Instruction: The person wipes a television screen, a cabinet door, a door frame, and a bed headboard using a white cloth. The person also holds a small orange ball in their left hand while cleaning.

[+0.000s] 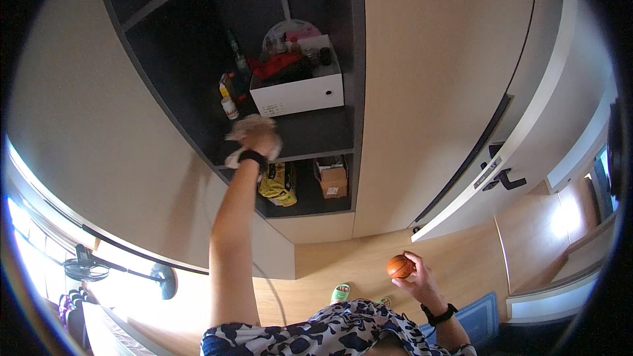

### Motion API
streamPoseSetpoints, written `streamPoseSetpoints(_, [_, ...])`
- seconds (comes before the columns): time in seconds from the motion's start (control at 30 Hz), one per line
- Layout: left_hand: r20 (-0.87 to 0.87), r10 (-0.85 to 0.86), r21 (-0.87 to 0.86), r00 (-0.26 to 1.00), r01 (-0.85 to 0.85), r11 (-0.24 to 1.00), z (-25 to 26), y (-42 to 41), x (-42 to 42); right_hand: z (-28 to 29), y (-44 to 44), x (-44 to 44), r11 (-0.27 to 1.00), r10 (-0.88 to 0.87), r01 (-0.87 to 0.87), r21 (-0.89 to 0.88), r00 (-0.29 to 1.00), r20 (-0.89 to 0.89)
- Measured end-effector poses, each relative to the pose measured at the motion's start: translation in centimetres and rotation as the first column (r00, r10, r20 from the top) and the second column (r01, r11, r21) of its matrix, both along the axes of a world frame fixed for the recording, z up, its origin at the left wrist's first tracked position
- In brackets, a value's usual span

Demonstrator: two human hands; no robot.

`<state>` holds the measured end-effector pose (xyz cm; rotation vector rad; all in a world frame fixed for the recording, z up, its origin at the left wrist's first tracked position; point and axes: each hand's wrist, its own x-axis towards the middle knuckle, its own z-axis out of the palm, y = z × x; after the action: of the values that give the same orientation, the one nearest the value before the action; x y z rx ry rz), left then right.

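Note:
My left hand (259, 137), blurred, is at the front of a dark cabinet shelf (306, 133), closed on a pale crumpled cloth (239, 157). Just beyond it stand a small white bottle (229, 108) and a yellow-and-white container (224, 90). A white box (299, 95) with a round hole sits on the same shelf, filled with a red item (274, 66) and jars. Behind the box a round-headed item with a handle (285, 6) leans upright. My right hand (420, 279) holds a small orange toy basketball (400, 267) in its fingertips, over the floor.
A yellow bag (280, 185) and a cardboard box (333, 181) are on the lower shelf. Light cabinet panels flank the opening. At right, a door with a black handle (511, 179) stands ajar. A fan (86, 269) is at lower left, and a blue lidded bin or mat (477, 319) lies at lower right.

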<state>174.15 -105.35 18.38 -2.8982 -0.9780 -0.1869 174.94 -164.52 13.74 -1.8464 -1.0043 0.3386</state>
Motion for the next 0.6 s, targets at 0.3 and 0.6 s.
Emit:
streamPoseSetpoints(0.3, [0.215, -0.339, -0.028, 0.916, 0.352, 0.935, 3.4, -15.3, 14.4, 1.4, 0.3, -0.2, 0.999, 0.032, -0.031, -0.014, 0.997, 0.075])
streamPoseSetpoints(0.6, [0.384, -0.323, 0.008, 0.865, 0.346, 0.938, 3.2, -19.6, 5.1, 0.7, -0.8, -0.5, 0.995, 0.037, -0.028, -0.095, 0.995, 0.095])
